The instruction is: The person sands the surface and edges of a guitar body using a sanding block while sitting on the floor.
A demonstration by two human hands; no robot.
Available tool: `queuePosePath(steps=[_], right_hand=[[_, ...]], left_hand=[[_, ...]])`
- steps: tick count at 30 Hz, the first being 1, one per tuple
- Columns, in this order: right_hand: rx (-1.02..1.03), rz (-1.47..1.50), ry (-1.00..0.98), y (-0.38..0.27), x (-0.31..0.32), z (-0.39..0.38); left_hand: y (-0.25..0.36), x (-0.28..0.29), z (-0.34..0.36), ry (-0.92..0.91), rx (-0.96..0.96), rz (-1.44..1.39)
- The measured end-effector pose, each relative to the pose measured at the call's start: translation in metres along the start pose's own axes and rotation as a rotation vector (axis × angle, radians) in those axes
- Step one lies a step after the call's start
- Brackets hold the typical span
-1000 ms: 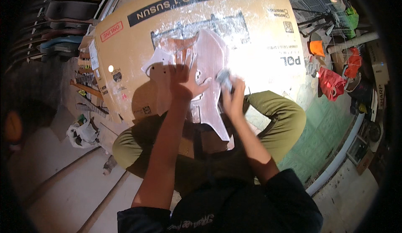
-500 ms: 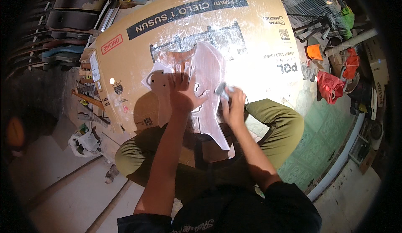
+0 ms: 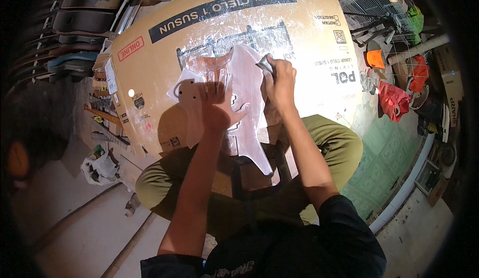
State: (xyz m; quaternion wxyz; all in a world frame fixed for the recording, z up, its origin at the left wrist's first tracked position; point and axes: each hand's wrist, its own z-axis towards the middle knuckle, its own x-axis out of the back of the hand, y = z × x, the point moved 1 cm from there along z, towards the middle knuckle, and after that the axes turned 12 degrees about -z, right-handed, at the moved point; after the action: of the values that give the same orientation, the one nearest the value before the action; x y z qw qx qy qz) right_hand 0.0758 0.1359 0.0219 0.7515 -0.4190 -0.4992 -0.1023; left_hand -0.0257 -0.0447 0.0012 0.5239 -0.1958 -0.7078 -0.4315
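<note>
An unfinished wooden electric guitar body point(image 3: 248, 81), pale with dust along its rims, lies over a cardboard sheet point(image 3: 319, 43) with its pointed horn toward my lap. My left hand point(image 3: 218, 109) presses flat on its middle, fingers spread over the cut-outs. A few small dark holes show left of that hand. At the body's upper right edge, my right hand point(image 3: 282, 81) grips a small dark grey piece that looks like folded sandpaper point(image 3: 267, 64). That piece touches or nearly touches the rim; the exact contact is hard to tell.
Several guitar bodies point(image 3: 87, 21) are racked at the far left. A wire cage point(image 3: 371, 3), an orange cup-like thing point(image 3: 375, 59) and a red plastic bag point(image 3: 393, 101) lie at the right. A white plastic bag point(image 3: 101, 168) sits on the floor at left.
My right hand has moved away from me along the guitar body's right edge, carrying the grey piece from the waist to the upper curve. My left hand stays in place.
</note>
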Motion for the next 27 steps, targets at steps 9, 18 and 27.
queuePosePath(steps=[9,18,27], right_hand=[[-0.048,-0.046,0.053,-0.003,-0.006,0.015],[0.078,-0.014,0.107,-0.002,-0.009,-0.009],[0.132,0.261,-0.382,0.002,0.048,-0.150]], left_hand=[[0.002,0.004,0.006,-0.068,0.046,-0.063],[0.001,0.005,-0.001,-0.074,0.045,-0.003],[-0.022,-0.010,-0.001,0.167,-0.120,0.113]])
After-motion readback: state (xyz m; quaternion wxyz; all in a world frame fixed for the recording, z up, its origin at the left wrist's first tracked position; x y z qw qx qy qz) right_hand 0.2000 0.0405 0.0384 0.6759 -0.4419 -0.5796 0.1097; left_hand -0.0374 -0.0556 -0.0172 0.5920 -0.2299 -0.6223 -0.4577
